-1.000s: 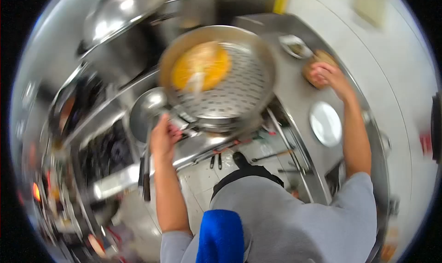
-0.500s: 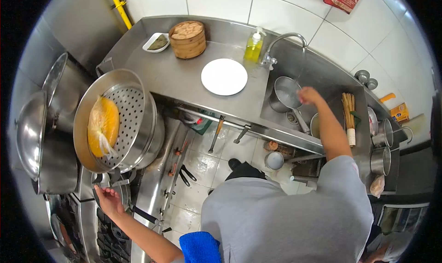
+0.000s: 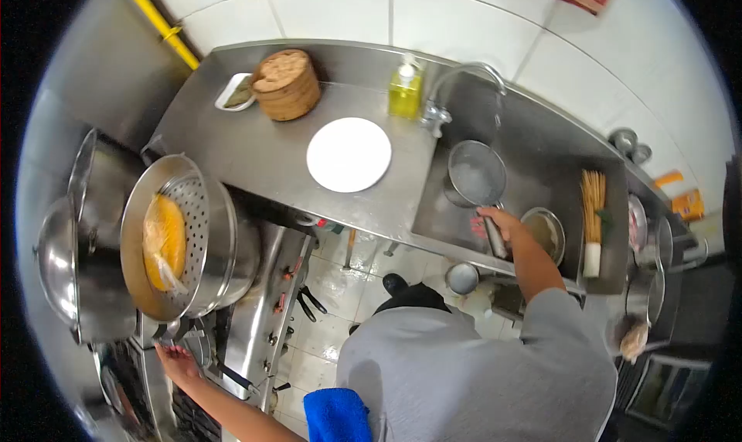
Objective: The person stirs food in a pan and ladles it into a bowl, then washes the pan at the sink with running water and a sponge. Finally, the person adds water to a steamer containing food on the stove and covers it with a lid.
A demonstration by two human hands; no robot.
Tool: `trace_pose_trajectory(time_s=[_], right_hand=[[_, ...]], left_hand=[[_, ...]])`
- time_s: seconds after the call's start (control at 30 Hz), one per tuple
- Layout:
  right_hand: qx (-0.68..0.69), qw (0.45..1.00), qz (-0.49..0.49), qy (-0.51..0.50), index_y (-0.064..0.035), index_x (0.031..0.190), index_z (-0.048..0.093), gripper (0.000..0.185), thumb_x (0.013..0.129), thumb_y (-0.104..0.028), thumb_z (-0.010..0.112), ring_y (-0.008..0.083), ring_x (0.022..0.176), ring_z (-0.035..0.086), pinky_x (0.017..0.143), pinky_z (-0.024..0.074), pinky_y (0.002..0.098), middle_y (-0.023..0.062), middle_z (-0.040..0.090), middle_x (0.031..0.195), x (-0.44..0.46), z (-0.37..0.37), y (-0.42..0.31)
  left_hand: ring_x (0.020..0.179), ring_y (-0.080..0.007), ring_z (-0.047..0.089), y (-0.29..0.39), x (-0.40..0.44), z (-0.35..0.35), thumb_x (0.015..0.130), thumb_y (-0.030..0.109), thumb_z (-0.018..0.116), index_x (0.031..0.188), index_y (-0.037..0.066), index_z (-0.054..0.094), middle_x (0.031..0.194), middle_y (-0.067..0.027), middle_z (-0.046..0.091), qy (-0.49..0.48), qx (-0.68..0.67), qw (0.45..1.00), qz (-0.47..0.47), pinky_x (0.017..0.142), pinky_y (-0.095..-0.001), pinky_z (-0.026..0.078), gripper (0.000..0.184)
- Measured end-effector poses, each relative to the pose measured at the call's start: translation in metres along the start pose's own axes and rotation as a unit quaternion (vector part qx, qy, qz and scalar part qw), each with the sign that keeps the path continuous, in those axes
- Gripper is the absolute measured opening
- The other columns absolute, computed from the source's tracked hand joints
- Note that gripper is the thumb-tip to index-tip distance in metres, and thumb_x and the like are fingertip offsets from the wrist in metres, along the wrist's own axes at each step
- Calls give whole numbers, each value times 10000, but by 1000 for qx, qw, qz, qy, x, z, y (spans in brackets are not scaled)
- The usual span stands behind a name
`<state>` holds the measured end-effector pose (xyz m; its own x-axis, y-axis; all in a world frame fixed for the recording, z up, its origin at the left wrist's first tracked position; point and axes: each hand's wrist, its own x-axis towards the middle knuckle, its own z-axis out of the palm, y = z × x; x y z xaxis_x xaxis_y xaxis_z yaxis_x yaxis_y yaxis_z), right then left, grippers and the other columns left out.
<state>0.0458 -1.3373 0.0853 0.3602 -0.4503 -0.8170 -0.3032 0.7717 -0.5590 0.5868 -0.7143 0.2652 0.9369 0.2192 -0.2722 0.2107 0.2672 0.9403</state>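
In the sink, my right hand (image 3: 506, 224) wraps round the handle of a metal saucepan (image 3: 451, 187). The saucepan looks to have water in it, and a thin stream runs from the faucet (image 3: 479, 67) above. Right of my hand sits a metal bowl (image 3: 558, 241) with cloudy contents. On the stove side, my left hand (image 3: 179, 362) is low beside a large perforated steamer pot (image 3: 220, 256), its fingers loosely apart with nothing visible in them. A knotted clear bag of something yellow (image 3: 176, 229) lies in the steamer.
A white plate (image 3: 349, 154), bamboo steamer (image 3: 287, 98), small white dish (image 3: 224, 100) and yellow soap bottle (image 3: 405, 94) stand on the steel counter. Wooden sticks (image 3: 593, 202) stand in the sink's right part. Big lidded pots (image 3: 108, 307) crowd the left.
My right hand has come down from over the saucepan's rim onto its handle. The left hand stays beside the steamer pot. The view has shifted slightly.
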Motion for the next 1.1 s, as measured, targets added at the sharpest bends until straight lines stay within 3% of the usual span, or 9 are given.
trace_pose_trajectory(time_s=[0.1,0.27,0.37,0.43,0.5,0.67,0.77,0.87,1.1], right_hand=[[51,997,-8,-59,-35,1156,435,426,835,-255,609,239,833,611,707,533,379,132,587,1025,-1,9,-5],[-9,995,-24,-101,-33,951,560,271,820,-264,611,216,618,593,582,542,348,122,585,797,44,-15,4],[-111,993,-20,29,-41,824,556,230,813,-264,609,177,519,543,471,498,340,78,531,637,13,11,-8],[-256,947,-118,156,-24,837,564,255,799,-270,619,185,424,502,399,472,346,73,516,606,32,1,3],[-286,932,-174,142,4,889,580,289,786,-261,627,194,411,532,370,462,340,111,556,647,61,-21,20],[-596,681,-235,354,54,1081,509,480,757,-268,657,354,853,637,714,505,447,254,621,922,38,-2,27],[-562,718,-163,376,35,1230,354,647,757,-280,665,400,982,575,838,452,466,255,602,1013,-19,50,9],[-594,709,-168,340,7,1300,222,750,763,-279,660,393,971,584,822,466,457,244,590,1057,6,28,15],[-614,694,-119,357,-14,1241,289,637,777,-269,642,385,988,579,836,467,456,242,584,1068,-4,46,6]], left_hand=[[549,-119,434,5,-10,1,808,428,649,722,125,444,598,8,407,31,-1,999,-18,464,-236,351,376],[551,-114,473,0,-13,2,793,459,649,677,142,462,600,26,446,36,-3,999,-10,478,-241,378,386],[540,-111,495,-4,-5,-5,782,478,652,677,150,476,596,31,477,30,-9,999,-11,469,-243,381,387],[538,-110,501,-1,-15,4,784,481,648,679,153,481,590,36,476,58,-12,998,-7,468,-243,380,383],[540,-106,502,2,-18,4,786,485,643,675,156,484,592,38,480,52,6,998,-20,469,-244,379,382],[537,-108,498,4,-20,2,792,495,629,656,154,481,595,38,483,21,15,999,-28,471,-246,360,396],[513,-111,485,5,-23,5,808,477,622,654,155,478,563,40,466,23,5,999,-31,457,-237,366,385],[527,-112,490,5,-21,5,785,478,645,664,142,491,584,29,478,27,15,999,-30,459,-244,368,390],[523,-125,502,14,-27,2,799,431,651,703,110,532,608,10,501,-4,17,999,-28,456,-247,382,355]])
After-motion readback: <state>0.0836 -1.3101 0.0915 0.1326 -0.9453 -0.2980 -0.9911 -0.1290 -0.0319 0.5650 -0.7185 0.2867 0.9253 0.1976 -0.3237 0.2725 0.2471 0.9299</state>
